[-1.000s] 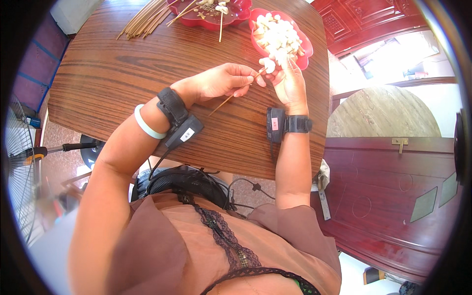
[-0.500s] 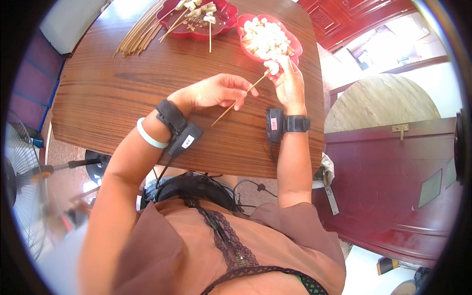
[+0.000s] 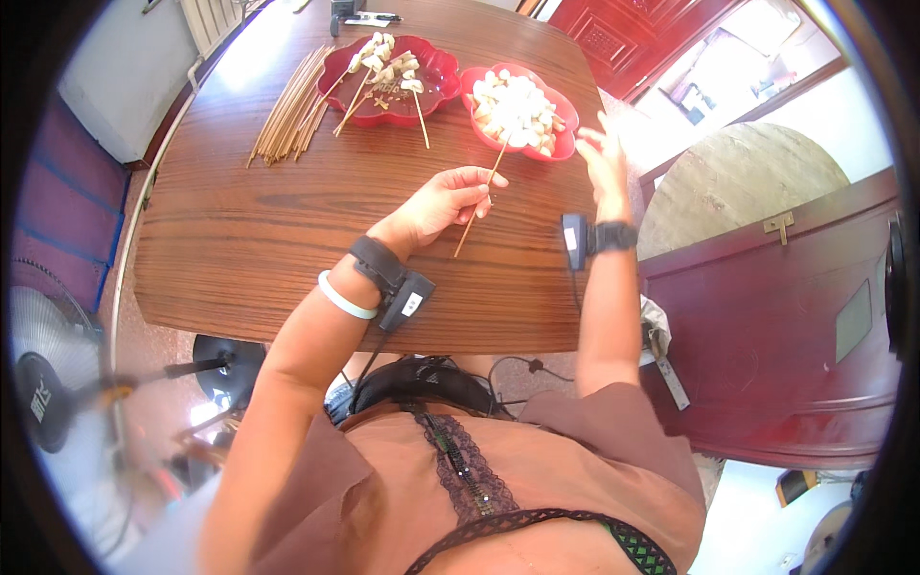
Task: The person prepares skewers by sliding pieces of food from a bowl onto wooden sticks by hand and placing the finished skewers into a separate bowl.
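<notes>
My left hand (image 3: 452,198) pinches a thin wooden skewer (image 3: 470,230) between thumb and fingers, over the middle of the table. The skewer slants up toward the red bowl (image 3: 568,146) heaped with pale, bright cut pieces (image 3: 517,107). Its upper tip overlaps that heap, so I cannot make out what is threaded there. My right hand (image 3: 604,163) is open beside the bowl's right edge, fingers apart and holding nothing. Farther left, a second red, scalloped bowl (image 3: 443,72) holds several skewers with pale pieces (image 3: 388,69) on their ends.
A bundle of bare wooden skewers (image 3: 290,110) lies left of the second bowl on the brown wooden table (image 3: 240,249). Small dark items (image 3: 369,17) rest at its far edge. A fan (image 3: 48,398) stands at left, a dark red door panel (image 3: 767,316) at right.
My right hand has let go of the pale piece at the skewer's tip and moved right, opening. The left hand still holds the skewer, now more upright. The whole view has shifted.
</notes>
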The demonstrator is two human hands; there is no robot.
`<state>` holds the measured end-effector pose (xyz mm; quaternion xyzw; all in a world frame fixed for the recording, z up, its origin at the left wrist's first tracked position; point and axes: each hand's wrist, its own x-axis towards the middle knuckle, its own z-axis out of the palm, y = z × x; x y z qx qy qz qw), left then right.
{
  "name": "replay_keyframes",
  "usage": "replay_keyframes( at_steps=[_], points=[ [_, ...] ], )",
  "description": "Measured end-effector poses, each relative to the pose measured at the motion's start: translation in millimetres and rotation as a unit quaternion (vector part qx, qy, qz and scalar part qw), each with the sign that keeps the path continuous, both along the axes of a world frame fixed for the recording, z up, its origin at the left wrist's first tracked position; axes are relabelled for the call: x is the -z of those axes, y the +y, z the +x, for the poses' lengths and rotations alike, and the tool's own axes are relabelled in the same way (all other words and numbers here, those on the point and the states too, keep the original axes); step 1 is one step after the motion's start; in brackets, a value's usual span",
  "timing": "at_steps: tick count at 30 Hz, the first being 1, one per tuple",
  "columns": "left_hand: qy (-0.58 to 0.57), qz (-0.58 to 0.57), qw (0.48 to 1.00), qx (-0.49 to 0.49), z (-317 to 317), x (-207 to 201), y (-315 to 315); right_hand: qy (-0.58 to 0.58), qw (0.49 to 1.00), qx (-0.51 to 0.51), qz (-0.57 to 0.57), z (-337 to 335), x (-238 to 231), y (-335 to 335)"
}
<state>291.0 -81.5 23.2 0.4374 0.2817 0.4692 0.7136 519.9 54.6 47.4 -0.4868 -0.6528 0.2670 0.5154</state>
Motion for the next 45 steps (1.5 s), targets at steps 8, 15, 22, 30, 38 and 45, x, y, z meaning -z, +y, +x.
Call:
replay_keyframes(
  at_steps=[8, 15, 22, 30, 38, 45],
  points=[
    [-0.019, -0.007, 0.999, -0.025, 0, 1, 5, -0.522, 0.851, 0.055, -0.017, -18, -22, 61],
    [-0.005, -0.008, 1.000, -0.014, 5, -3, 7, -0.580, 0.801, 0.132, -0.067, -18, -1, 81],
    [-0.019, -0.028, 0.999, -0.005, 6, 0, 4, -0.555, 0.808, 0.198, -0.011, -14, -9, 61],
    [-0.005, -0.029, 1.000, -0.010, 5, -4, 4, 0.108, 0.983, -0.023, -0.146, -12, -18, 32],
    [0.004, -0.028, 1.000, -0.003, 5, -6, 4, 0.319, 0.904, -0.145, -0.243, -25, -17, 28],
    [0.015, -0.032, 0.999, 0.009, 6, -8, 4, 0.401, 0.846, -0.250, -0.245, -26, -3, 36]
  ],
)
